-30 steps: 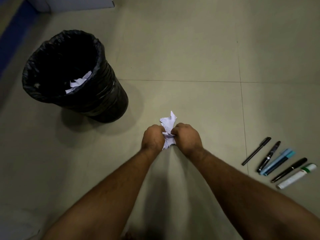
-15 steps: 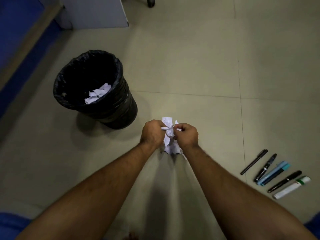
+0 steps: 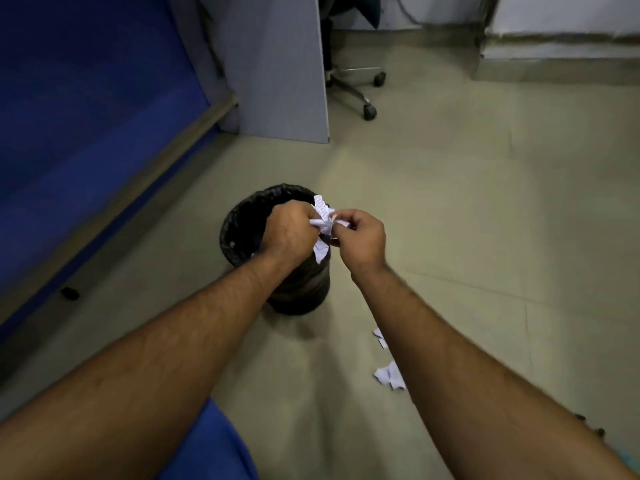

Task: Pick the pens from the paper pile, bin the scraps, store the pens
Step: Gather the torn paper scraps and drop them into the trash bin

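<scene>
Both sets of fingers are closed on one crumpled wad of paper scraps (image 3: 322,223): the left hand (image 3: 289,230) wraps it in a fist from the left side, while the right hand (image 3: 362,237) pinches its right edge between thumb and forefinger. Half a second ago the same two-handed hold sat low over bare floor, to the right of the bin; now the wad hangs over the right part of the rim of the black-lined bin (image 3: 242,220), with the left fist above the bin's opening. The scraps seen inside the bin earlier are now hidden behind the left hand. Two small bits of white paper (image 3: 389,374) lie on the floor (image 3: 485,220) near the bin's base, beside the right forearm. The row of pens that lay to the right in the earlier frames is out of view. The view has tipped upward: a grey partition panel (image 3: 277,64), an office chair base (image 3: 360,88) with castors and a blue surface (image 3: 86,98) on the left now show.
</scene>
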`<state>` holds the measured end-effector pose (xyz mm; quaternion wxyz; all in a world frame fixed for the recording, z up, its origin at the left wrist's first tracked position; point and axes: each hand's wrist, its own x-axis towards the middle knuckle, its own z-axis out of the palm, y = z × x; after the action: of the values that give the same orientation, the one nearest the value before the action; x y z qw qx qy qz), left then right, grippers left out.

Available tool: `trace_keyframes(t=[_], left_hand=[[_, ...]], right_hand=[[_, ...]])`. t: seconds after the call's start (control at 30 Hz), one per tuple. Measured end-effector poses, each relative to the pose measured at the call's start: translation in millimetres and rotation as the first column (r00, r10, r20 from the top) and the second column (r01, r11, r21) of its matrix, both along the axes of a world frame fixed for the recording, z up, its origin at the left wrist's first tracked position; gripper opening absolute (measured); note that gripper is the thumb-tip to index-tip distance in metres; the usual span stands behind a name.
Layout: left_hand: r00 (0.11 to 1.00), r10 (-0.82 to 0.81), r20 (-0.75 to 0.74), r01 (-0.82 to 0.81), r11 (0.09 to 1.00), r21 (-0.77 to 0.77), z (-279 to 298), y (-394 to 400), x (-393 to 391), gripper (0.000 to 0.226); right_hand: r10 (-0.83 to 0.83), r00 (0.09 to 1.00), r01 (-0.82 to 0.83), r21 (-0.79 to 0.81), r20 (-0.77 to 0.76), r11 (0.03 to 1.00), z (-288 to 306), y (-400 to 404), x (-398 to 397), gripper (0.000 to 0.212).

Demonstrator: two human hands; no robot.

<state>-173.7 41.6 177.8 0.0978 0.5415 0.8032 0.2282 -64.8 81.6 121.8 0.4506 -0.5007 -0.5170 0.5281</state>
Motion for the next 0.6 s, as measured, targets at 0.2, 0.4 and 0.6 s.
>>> trace_keyframes(t=[0.2, 0.4, 0.6], left_hand=[[0.968, 0.213, 0.131, -0.221, 0.974, 0.052, 0.6, -1.4, -60.2, 0.02], [0.945, 0.287, 0.155, -0.287, 0.958, -0.023, -15.8, -6.1, -79.4, 0.022], [0.966, 0.174, 0.191, -0.171, 0.985, -0.034, -14.1, 4.9, -60.1, 0.024]], right_hand=[[0.131, 0.923, -0.159, 0.048, 0.362, 0.986, 20.5, 4.9, -75.3, 0.017], [0.171, 0.878, -0.175, -0.033, 0.447, 0.984, 14.8, 0.9, -84.4, 0.032], [0.012, 0.943, -0.006, -0.018, 0.332, 1.0, 11.4, 1.9, -63.8, 0.019]])
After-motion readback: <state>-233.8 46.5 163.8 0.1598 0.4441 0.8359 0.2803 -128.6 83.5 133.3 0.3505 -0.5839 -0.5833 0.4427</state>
